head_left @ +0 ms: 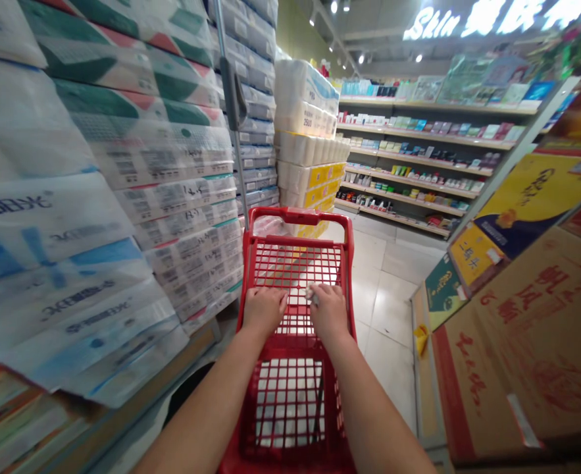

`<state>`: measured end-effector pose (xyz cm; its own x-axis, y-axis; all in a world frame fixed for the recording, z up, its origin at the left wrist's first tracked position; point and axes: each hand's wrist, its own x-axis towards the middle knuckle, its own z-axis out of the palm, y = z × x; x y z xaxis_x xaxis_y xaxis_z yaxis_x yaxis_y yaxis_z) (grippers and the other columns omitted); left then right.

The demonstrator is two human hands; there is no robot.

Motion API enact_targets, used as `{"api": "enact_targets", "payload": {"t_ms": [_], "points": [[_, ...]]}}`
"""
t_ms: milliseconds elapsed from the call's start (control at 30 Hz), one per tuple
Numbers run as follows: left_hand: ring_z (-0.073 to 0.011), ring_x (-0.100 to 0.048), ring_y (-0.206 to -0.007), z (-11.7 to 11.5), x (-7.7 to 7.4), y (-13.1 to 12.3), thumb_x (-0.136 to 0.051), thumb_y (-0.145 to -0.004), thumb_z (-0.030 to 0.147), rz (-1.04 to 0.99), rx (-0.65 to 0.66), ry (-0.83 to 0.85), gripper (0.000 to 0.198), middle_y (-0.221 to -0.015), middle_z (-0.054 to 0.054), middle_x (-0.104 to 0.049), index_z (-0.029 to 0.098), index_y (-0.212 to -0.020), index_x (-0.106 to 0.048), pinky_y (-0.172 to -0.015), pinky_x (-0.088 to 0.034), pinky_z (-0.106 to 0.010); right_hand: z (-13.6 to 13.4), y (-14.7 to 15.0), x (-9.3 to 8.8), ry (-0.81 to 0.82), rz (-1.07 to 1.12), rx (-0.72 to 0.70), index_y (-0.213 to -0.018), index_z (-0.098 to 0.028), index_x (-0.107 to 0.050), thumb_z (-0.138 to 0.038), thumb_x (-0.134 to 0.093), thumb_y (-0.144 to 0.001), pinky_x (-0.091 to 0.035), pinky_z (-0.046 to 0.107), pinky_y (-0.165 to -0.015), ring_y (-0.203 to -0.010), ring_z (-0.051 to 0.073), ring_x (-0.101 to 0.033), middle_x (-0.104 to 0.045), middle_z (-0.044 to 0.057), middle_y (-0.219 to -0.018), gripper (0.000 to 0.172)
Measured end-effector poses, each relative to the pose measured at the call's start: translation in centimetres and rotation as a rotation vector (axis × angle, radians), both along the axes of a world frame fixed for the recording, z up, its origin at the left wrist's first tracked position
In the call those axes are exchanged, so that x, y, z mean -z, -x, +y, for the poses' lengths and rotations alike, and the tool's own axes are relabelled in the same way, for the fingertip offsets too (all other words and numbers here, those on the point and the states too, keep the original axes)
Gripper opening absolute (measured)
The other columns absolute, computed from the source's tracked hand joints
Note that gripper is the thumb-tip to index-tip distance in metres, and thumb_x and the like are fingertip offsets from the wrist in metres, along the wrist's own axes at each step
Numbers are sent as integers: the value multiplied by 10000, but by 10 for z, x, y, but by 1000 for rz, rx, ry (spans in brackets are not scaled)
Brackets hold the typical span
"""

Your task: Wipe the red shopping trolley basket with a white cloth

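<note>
Both hands are over a red plastic shopping cart (348, 263) with grid walls, seen in the middle of the view. My left hand (264, 309) is closed, fingers curled, near the cart's left side; whatever it may hold is hidden. My right hand (329, 311) is closed too, a little apart from it, with a small crumpled whitish thing (312, 291) between thumb and fingers. The cart's far end has a raised red bar (295, 214). Through the grid the pale floor shows.
Tall stacks of wrapped paper packs (186, 158) line the left, with a grey metal pole (241, 171) beside them. On the right are stacked cardboard boxes (531, 336). Shelves of small products (418, 158) stand ahead, past a tiled aisle (393, 303).
</note>
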<state>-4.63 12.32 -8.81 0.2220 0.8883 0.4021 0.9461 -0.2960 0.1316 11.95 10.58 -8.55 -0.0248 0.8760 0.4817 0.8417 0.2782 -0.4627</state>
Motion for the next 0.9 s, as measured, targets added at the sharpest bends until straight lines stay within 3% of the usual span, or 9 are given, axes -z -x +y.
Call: {"api": "enact_targets", "payload": {"t_ms": [100, 133, 300, 467, 500, 667, 800, 833, 900], "points": [[-228, -620, -897, 0, 0, 0, -374, -935, 349, 7, -2, 0, 334, -912, -48, -733, 258, -906, -694, -824, -335, -406, -2, 2, -1, 54, -31, -210, -1048, -289, -698, -29, -594, -738, -414, 309, -837, -958, 212, -517, -676, 0, -1062, 418], [-227, -619, -898, 0, 0, 0, -374, -935, 350, 4, 1, 2, 333, -910, -45, -734, 259, -904, -692, -821, -334, -404, -2, 2, -1, 62, -29, -223, -1049, -299, -698, -37, -602, -743, -414, 305, -826, -945, 207, -522, -681, -6, -1053, 414], [-220, -619, -924, 0, -1, -1, -368, -936, 349, -16, -7, 20, 332, -937, -45, -735, 268, -931, -690, -836, -331, -398, -1, 0, -4, 21, -21, 45, -1124, -251, -672, -136, -602, -831, -408, 361, -839, -966, 250, -510, -672, 62, -1043, 322], [-223, -614, -908, 0, -2, -2, -375, -932, 353, -13, -13, 28, 331, -916, -48, -733, 255, -891, -688, -834, -332, -406, -8, 8, -3, 86, -37, -231, -957, -259, -707, -12, -611, -733, -432, 274, -786, -911, 195, -547, -655, 27, -974, 348], [-224, -614, -902, 0, -2, -2, -375, -933, 354, -12, -9, 29, 332, -908, -48, -733, 254, -883, -687, -830, -333, -406, -10, 9, -3, 97, -42, -235, -939, -263, -710, -7, -600, -739, -431, 270, -770, -897, 192, -553, -654, 26, -954, 342], [-233, -617, -881, -1, -2, -2, -361, -936, 356, 3, -1, 12, 354, -882, -58, -730, 249, -867, -692, -818, -333, -409, -24, 16, -8, 80, -75, 84, -910, -234, -718, -2, -526, -784, -406, 315, -732, -876, 227, -553, -657, 80, -922, 326], [-239, -619, -866, -3, -4, -3, -367, -929, 349, -4, 10, -4, 355, -861, -66, -727, 237, -837, -691, -807, -327, -414, -35, 20, -4, 107, 13, -132, -911, -275, -717, -53, -577, -764, -419, 285, -737, -858, 193, -568, -666, 27, -913, 302], [-238, -620, -862, -4, -4, -2, -367, -929, 348, -7, 14, -7, 356, -862, -67, -728, 233, -828, -688, -806, -325, -415, -37, 19, -2, 88, 49, -108, -950, -281, -711, -75, -581, -774, -421, 289, -750, -873, 195, -566, -669, 21, -942, 300], [-232, -620, -860, -4, -5, -2, -360, -935, 353, -12, 23, -11, 363, -866, -66, -729, 230, -827, -684, -801, -321, -412, -39, 16, 2, 17, 95, 70, -1023, -271, -696, -117, -588, -796, -418, 326, -793, -932, 223, -548, -669, 35, -1013, 295]]}}
